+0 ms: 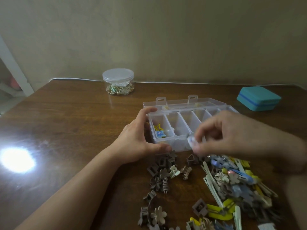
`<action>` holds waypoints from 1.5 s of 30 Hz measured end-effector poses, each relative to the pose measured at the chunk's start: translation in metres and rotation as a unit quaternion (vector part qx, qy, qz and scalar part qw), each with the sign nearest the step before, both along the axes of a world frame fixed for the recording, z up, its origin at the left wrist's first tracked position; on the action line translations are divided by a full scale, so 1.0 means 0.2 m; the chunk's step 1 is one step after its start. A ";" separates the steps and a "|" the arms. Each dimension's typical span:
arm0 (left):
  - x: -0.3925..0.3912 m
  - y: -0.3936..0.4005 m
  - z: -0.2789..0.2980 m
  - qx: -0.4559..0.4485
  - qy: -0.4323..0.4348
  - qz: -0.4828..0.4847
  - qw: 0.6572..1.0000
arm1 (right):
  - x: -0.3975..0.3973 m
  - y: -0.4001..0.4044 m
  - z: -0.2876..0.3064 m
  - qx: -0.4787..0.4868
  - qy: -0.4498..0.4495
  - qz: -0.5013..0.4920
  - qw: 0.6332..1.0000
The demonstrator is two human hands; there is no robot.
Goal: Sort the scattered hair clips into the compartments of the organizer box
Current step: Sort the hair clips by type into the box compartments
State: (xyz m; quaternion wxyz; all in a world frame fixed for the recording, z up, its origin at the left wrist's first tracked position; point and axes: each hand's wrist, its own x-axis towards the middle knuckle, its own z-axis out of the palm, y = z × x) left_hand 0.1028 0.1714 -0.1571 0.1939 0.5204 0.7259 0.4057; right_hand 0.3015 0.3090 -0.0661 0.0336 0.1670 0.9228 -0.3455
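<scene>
A clear plastic organizer box lies open on the wooden table, its lid folded back. Its leftmost compartment holds a yellow star clip and a blue star clip; the neighbouring compartments look bare. My left hand grips the box's left end, thumb on the front wall and fingers on the far corner. My right hand, blurred, pinches a small pale clip just over the front wall of the box. Scattered hair clips in brown, cream, yellow and blue lie in front of the box.
A round clear jar with a lid and trinkets stands at the back of the table. A teal case sits at the back right. A bright light glare marks the table's left side. The wall runs close behind.
</scene>
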 end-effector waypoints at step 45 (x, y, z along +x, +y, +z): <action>0.00 0.00 0.00 0.000 0.002 0.001 1.000 | -0.07 -0.04 -0.13 0.186 0.230 -0.049 0.954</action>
